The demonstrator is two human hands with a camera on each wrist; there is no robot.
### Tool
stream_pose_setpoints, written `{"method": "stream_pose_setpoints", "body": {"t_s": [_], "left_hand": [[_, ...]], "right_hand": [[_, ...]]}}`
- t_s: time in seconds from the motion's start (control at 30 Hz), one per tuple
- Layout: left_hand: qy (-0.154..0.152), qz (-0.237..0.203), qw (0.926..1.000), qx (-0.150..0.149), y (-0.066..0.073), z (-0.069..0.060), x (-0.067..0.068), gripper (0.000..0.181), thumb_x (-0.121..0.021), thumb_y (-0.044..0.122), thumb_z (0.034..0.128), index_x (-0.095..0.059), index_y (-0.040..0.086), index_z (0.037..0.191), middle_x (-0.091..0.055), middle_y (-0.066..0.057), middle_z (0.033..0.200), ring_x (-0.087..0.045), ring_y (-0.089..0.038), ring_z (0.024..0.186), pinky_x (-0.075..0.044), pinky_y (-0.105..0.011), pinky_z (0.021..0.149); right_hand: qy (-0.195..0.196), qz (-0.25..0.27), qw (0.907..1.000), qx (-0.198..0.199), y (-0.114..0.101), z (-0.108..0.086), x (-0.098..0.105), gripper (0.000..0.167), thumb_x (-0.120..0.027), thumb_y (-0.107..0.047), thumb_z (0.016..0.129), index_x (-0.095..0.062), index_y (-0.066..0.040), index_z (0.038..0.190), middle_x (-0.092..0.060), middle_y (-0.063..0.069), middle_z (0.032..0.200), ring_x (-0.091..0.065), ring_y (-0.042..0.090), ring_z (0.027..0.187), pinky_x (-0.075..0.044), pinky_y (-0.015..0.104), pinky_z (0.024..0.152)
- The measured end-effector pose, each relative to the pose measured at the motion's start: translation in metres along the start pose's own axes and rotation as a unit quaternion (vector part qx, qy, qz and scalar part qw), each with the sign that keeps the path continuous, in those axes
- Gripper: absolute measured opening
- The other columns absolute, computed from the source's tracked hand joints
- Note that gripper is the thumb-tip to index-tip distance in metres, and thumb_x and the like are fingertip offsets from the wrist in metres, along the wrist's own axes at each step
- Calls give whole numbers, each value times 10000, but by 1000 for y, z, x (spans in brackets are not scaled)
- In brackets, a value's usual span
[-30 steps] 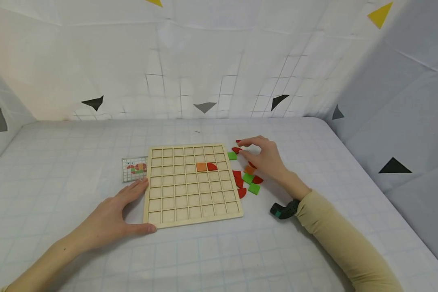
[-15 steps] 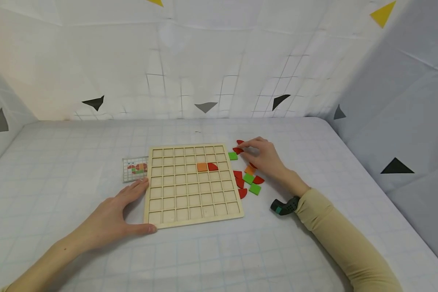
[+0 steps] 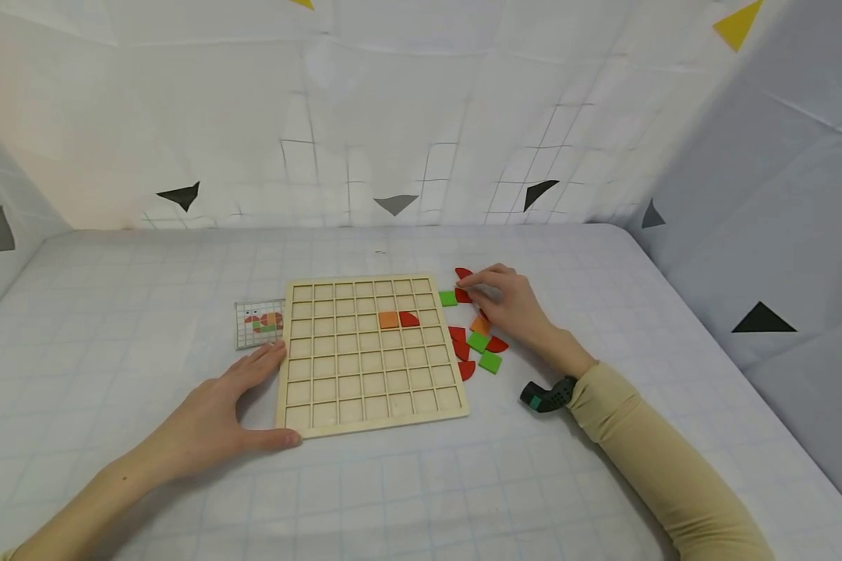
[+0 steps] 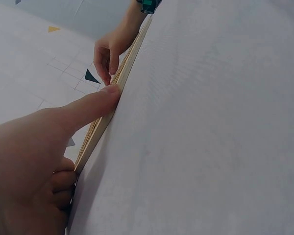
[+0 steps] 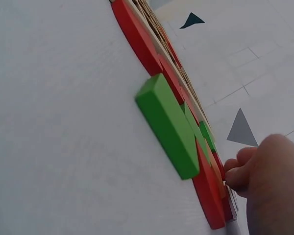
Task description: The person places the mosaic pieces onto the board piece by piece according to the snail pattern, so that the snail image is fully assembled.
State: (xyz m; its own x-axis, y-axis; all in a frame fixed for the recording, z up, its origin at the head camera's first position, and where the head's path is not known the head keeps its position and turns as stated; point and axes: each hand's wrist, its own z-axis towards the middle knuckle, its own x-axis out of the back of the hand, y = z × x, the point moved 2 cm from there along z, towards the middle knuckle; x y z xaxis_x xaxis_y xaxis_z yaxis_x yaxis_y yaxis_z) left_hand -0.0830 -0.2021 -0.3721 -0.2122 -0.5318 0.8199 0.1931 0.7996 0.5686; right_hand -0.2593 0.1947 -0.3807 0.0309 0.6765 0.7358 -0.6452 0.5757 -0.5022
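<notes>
The board lies between left hand, spread against it, and right hand, grip unclear.

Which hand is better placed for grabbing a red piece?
Probably the right hand: it's beside red quarter-circles, while the left hand touches the opposite edge of the wooden grid board.

Right sleeve: tan, creased, ends beside black wrist unit; unit bent, dotted, green patch; left sleeve: tan edge, well left of unit
</notes>
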Motion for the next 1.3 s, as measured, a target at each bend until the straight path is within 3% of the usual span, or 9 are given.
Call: {"method": "stream_pose_setpoints", "body": {"t_s": [0.23,0.57,0.93,1.3], "left_hand": [[20,-64,9999,-76,-1,1,-1,1139,-726,767,683,-270,257,1594,-283,4,1644,-260,-398,1492,-286,-689,1097],[-6,-43,10000,-5,0,0,0,1142,-724,772,681,-262,267,1596,-281,7,1644,-260,-395,1493,-282,-697,1090],[3,-28,10000,-6,0,0,0,1137,-724,768,687,-253,277,1597,-281,12,1644,-261,-389,1494,-286,-698,1084],[-23,-39,10000,11,-1,0,0,1138,-724,770,685,-252,280,1597,-274,14,1647,-261,-385,1494,-294,-697,1080]], "right_hand": [[-272,292,9992,35,3,-2,-2,306,-731,18,862,-758,-117,1136,-716,33,1050,-586,202,1031,-484,438,904],[1,-24,10000,68,5,0,-3,201,-809,-105,840,-772,-106,1038,-734,9,938,-579,201,956,-466,395,860],[-97,39,9999,-6,6,-3,-1,287,-745,22,842,-764,-99,1102,-722,40,995,-580,216,1015,-480,444,908],[140,-140,9996,-214,5,0,0,264,-853,-153,800,-773,-85,1042,-736,44,941,-575,217,948,-441,392,834]]}}
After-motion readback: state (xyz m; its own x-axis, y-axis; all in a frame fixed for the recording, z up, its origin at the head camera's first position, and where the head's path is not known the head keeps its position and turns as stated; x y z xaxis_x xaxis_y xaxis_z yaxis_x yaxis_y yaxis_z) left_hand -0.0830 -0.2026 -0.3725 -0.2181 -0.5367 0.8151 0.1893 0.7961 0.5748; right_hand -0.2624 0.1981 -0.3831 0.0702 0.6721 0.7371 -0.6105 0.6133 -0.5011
